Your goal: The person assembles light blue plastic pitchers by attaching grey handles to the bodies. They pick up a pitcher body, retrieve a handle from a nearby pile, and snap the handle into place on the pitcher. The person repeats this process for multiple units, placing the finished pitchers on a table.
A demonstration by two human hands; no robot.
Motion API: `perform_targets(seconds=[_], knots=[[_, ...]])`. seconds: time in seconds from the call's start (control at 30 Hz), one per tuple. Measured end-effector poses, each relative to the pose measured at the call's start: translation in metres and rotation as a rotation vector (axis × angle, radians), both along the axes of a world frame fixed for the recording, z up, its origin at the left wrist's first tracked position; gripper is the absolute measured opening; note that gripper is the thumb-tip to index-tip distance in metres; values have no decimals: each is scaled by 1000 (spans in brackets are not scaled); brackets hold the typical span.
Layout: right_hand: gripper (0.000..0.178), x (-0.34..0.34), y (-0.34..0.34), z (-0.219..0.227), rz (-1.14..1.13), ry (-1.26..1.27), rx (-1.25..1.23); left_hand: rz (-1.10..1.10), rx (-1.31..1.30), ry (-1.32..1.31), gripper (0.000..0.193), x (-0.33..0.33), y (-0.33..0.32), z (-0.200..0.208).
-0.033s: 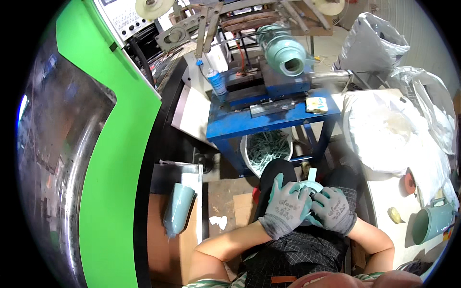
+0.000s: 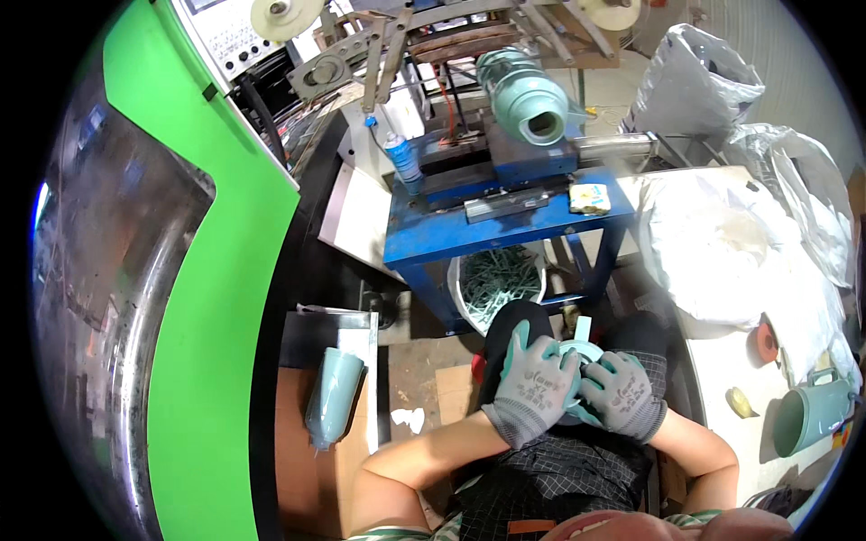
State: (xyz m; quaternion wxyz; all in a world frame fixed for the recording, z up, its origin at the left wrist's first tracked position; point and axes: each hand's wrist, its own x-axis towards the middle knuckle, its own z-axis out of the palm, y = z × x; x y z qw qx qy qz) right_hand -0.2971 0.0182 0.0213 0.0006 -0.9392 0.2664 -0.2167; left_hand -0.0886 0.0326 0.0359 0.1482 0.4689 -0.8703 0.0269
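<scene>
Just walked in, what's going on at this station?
A seated person has both hands, the left hand and the right hand in grey-and-teal gloves, on a pale teal, round-rimmed piece at their lap; the fingers hide much of it. Ahead, a white round bucket of thin teal strips sits beneath a blue metal table. A pale teal tapered cylinder lies to the left; a teal handled jug is to the right.

Bright overall; white plastic bag (image 2: 708, 257) nearly washed out, green pitcher (image 2: 806, 422) throwing shadow on white tabletop (image 2: 717, 361). Glare streaks curved steel surface (image 2: 133, 406), far left. Fisheye bows green machine panel (image 2: 216, 316), corners black; hazy smudge near right end of blue workbench (image 2: 433, 230).
</scene>
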Motion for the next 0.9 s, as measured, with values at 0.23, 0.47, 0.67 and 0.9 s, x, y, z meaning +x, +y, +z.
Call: perform_targets(seconds=[0.23, 0.47, 0.67, 0.9], knots=[[31, -1, 17, -14, -38, -35, -24, -127, -226, -285, 13, -19, -15, 16], [19, -10, 17, -22, -21, -102, 17, -144, -87, -292, 14, -16, -22, 4], [36, -25, 20, -29, -152, -294, -30, -301, 119, 272, 13, -20, -46, 6], [116, -144, 101, -37, -568, -874, 764, -168, 294, 548, 74, -44, 23, -121]])
